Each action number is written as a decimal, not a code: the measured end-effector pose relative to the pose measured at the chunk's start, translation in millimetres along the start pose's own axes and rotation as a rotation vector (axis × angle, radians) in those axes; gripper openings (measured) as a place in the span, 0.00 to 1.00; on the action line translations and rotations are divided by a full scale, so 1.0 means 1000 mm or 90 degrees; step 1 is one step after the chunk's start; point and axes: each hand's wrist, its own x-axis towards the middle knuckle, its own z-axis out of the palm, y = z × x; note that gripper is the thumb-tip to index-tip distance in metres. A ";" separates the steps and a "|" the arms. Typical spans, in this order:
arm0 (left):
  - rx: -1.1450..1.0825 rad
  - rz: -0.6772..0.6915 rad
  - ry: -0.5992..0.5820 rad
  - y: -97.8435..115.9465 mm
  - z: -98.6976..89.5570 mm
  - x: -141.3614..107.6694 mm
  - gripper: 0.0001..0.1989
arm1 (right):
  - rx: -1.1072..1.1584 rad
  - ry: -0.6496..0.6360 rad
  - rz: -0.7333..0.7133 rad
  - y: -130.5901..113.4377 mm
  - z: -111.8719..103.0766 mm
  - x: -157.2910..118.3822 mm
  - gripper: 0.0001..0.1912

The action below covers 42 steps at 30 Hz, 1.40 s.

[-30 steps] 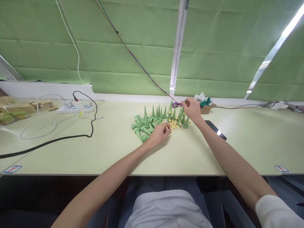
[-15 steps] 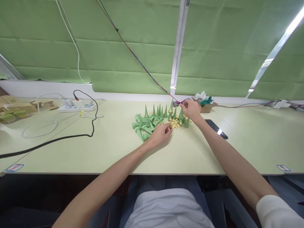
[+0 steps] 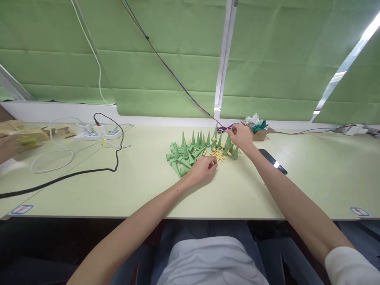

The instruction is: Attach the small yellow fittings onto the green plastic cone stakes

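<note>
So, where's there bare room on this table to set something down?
Bare patches: between the black cable and the green cones; between the left forearm and right forearm; and right of the phone. Crowded: the middle, with left hand, right hand, those cones and yellow pieces; back left, around the power strip.

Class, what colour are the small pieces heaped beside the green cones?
Yellow. The small pieces show in the head view, the only one.

At nine o'clock another person's hand (image 3: 8,147) is blurred and cut off; at four the white sleeve (image 3: 350,266) is cropped. Near centre, the left grip (image 3: 204,168) hides part of a green cone (image 3: 183,171). What the right grip (image 3: 241,136), towards three, has at its fingertips is too small to tell.
</note>
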 end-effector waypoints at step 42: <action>0.100 0.094 -0.101 0.007 -0.002 -0.005 0.11 | -0.221 -0.452 0.065 -0.051 0.026 -0.064 0.15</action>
